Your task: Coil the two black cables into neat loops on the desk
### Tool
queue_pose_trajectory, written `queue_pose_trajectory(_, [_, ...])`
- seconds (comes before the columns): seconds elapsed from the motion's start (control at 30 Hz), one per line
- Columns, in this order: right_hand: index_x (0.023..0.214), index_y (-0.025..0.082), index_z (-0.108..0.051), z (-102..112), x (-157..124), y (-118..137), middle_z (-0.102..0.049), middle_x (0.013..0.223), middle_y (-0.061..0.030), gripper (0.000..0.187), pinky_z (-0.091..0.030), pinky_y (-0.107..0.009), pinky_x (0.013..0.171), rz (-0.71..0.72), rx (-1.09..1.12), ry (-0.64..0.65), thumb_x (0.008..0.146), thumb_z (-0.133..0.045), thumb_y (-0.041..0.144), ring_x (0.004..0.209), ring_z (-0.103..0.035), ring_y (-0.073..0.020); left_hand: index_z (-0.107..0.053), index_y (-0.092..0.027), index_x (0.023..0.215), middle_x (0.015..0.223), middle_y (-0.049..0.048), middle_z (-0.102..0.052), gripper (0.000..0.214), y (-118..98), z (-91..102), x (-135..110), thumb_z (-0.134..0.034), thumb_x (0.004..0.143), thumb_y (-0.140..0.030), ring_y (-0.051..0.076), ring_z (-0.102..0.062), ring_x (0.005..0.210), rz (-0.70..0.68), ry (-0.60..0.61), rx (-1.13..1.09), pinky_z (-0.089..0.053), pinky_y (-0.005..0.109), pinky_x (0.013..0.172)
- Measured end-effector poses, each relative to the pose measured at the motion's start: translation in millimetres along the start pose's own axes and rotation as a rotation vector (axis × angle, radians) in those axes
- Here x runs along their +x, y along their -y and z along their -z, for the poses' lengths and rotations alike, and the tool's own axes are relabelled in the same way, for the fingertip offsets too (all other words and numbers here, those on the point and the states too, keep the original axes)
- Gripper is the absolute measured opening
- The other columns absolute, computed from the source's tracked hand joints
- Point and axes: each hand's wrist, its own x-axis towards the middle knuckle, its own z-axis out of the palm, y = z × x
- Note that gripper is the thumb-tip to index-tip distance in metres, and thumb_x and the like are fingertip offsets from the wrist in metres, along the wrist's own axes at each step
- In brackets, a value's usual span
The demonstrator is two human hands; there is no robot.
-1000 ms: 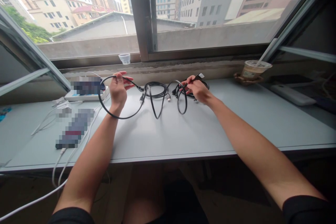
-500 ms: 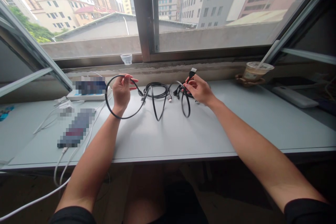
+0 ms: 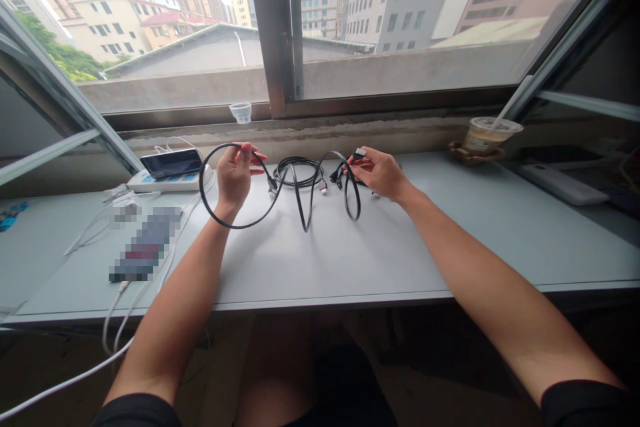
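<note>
A black cable (image 3: 303, 213) hangs in loose loops between my two hands, above the table. My left hand (image 3: 235, 177) pinches it near one end, with a round loop circling the wrist and a dark plug dangling to the right. In my right hand (image 3: 381, 172), the fingers are closed on the cable's other end, whose flat USB-type plug (image 3: 359, 154) points up and left. Behind the hanging loops, a coiled black cable (image 3: 287, 170) lies on the table. More dark cable ends sit by my right hand, partly hidden by it.
At left are a phone (image 3: 173, 163) propped on a white power strip (image 3: 193, 181), a dark blurred-out device (image 3: 147, 240), and white cords. A lidded drink cup (image 3: 487, 137) with a straw stands at back right. A clear small cup (image 3: 243, 113) rests on the sill.
My right hand has turned, tipping the plug down and to the left. The hanging loops sway slightly to the right, while my left hand barely shifts.
</note>
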Motion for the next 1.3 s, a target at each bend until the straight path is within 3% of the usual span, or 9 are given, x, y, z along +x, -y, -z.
queue_pose_trajectory(0.1, [0.09,0.024,-0.068,-1,-1,3,-0.08,0.096,-0.0062,0.033,-0.066,-0.039,0.077,0.015,-0.022,0.016,0.084,-0.08,0.054,0.085,-0.079,-0.0258,-0.063,-0.021,0.094,0.082,0.0038,-0.075,0.052,-4,-1.0,2,-0.062,0.094,-0.072,0.015,-0.073,0.065,0.036,-0.058,-0.058,-0.061,0.024,0.055])
queue_pose_trajectory(0.27, [0.096,0.027,-0.079,-1,-4,13,-0.081,0.099,-0.0047,0.025,-0.064,-0.047,0.095,0.138,-0.132,0.098,0.089,-0.077,0.05,0.094,-0.078,-0.0273,-0.063,-0.021,0.092,0.07,0.0023,-0.07,0.05,-9,-2.9,0,-0.06,0.098,-0.07,0.015,-0.07,0.057,0.124,-0.089,-0.081,-0.058,0.025,0.053])
queue_pose_trajectory(0.43, [0.104,0.032,-0.086,-11,-9,30,-0.083,0.113,-0.0047,0.019,-0.06,-0.043,0.093,0.261,-0.24,0.147,0.094,-0.073,0.043,0.101,-0.078,-0.0291,-0.064,-0.018,0.095,0.068,0.0031,-0.07,0.055,-18,-16.4,-14,-0.068,0.091,-0.072,0.017,-0.07,0.051,0.263,0.148,-0.067,-0.056,0.027,0.047])
queue_pose_trajectory(0.57, [0.104,0.035,-0.086,-26,-14,44,-0.084,0.111,-0.0033,0.016,-0.057,-0.041,0.093,0.308,-0.234,0.25,0.094,-0.076,0.039,0.101,-0.078,-0.0294,-0.067,-0.016,0.1,0.079,0.0065,-0.074,0.059,-31,-30.9,-27,-0.074,0.085,-0.072,0.019,-0.074,0.058,0.407,0.373,-0.073,-0.057,0.025,0.047])
queue_pose_trajectory(0.77, [0.098,0.032,-0.085,-39,-19,59,-0.081,0.112,-0.0061,0.017,-0.056,-0.041,0.092,0.406,-0.285,0.296,0.098,-0.068,0.032,0.1,-0.074,-0.0266,-0.073,-0.015,0.112,0.1,0.0132,-0.079,0.057,-40,-33.2,-32,-0.094,0.073,-0.05,0.024,-0.08,0.082,0.499,0.726,-0.158,-0.065,0.034,0.075])
queue_pose_trajectory(0.9, [0.098,0.031,-0.085,-43,-23,60,-0.068,0.133,-0.0099,0.015,-0.057,-0.044,0.097,0.365,-0.258,0.254,0.095,-0.071,0.033,0.109,-0.07,-0.0272,-0.072,-0.015,0.12,0.102,0.0151,-0.081,0.063,-36,-30.9,-30,-0.099,0.068,-0.039,0.028,-0.081,0.092,0.467,0.762,-0.214,-0.065,0.038,0.084])
queue_pose_trajectory(1.07, [0.092,0.026,-0.086,-47,-24,56,-0.062,0.143,-0.0121,0.02,-0.049,-0.051,0.114,0.16,-0.196,0.289,0.086,-0.081,0.045,0.129,-0.064,-0.033,-0.064,-0.014,0.137,0.11,0.0189,-0.081,0.074,-35,-33.2,-32,-0.095,0.075,-0.04,0.029,-0.081,0.097,0.471,0.728,-0.283,-0.064,0.042,0.092])
queue_pose_trajectory(1.17, [0.082,0.026,-0.086,-50,-22,55,-0.067,0.136,-0.0109,0.02,-0.051,-0.048,0.112,0.077,-0.144,0.273,0.083,-0.084,0.046,0.124,-0.067,-0.0313,-0.058,-0.015,0.145,0.116,0.0216,-0.08,0.085,-37,-35.0,-35,-0.096,0.073,-0.04,0.031,-0.081,0.099,0.475,0.719,-0.319,-0.064,0.045,0.094])
queue_pose_trajectory(1.3, [0.088,0.027,-0.087,-53,-21,58,-0.07,0.134,-0.0094,0.02,-0.055,-0.042,0.102,-0.002,-0.102,0.26,0.078,-0.087,0.045,0.123,-0.066,-0.0319,-0.053,-0.018,0.151,0.125,0.0231,-0.077,0.091,-38,-34.9,-36,-0.096,0.074,-0.039,0.033,-0.081,0.105,0.467,0.692,-0.38,-0.063,0.048,0.099])
